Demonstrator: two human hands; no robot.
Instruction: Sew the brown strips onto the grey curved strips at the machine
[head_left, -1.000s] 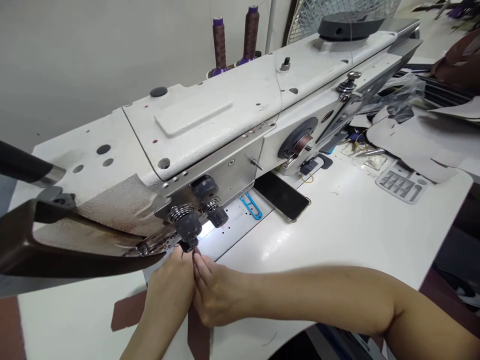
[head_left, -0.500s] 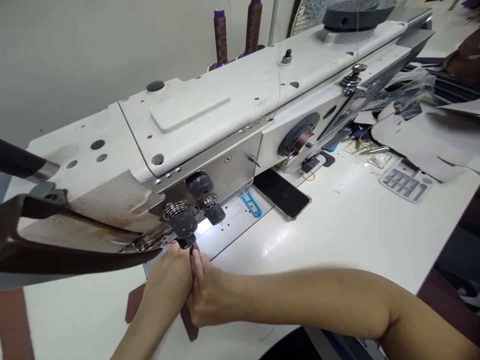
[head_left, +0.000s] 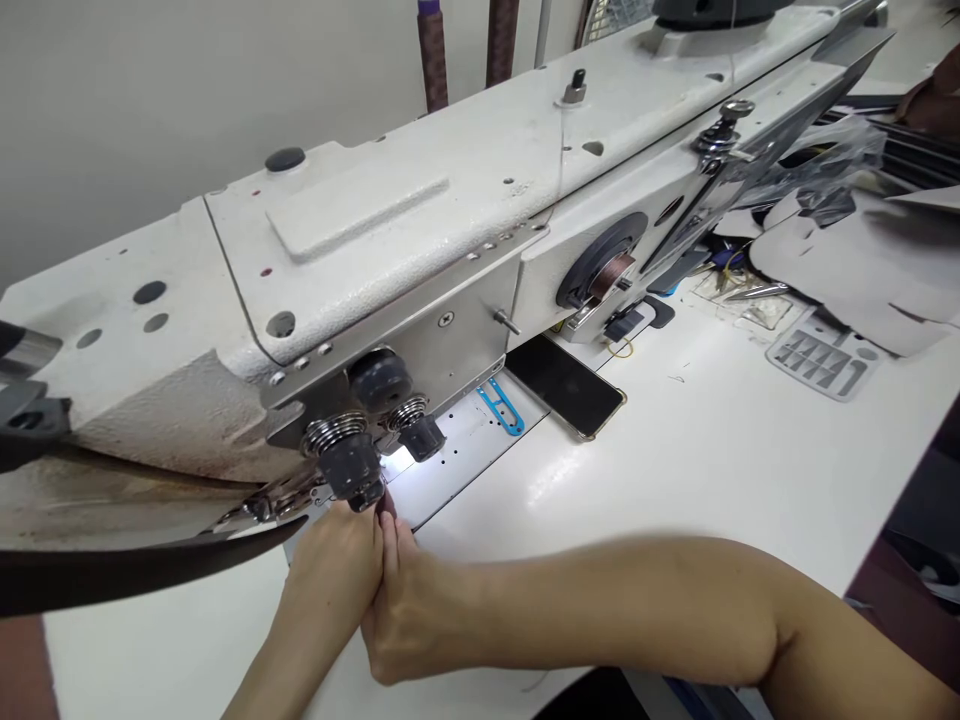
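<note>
My left hand (head_left: 330, 580) and my right hand (head_left: 409, 615) are pressed side by side on the white table (head_left: 712, 470), right under the head of a white industrial sewing machine (head_left: 420, 230). Their fingertips reach beneath the dark tension knobs (head_left: 349, 465) toward the needle area, which the machine hides. A small dark brown piece (head_left: 388, 503) shows between the fingertips; both hands pinch it. A dark brown strap (head_left: 127, 575) runs out leftward from under the machine head.
A black phone (head_left: 566, 385) and a blue clip (head_left: 501, 407) lie on the machine bed behind the hands. Grey cut pieces (head_left: 862, 270), a grey slotted tray (head_left: 825, 362) and tools lie at the right. Brown thread cones (head_left: 502, 40) stand behind the machine.
The view has shifted closer and leftward. The brown pieces that lay below my hands are gone from sight. Both hands stay together under the tension knobs.
</note>
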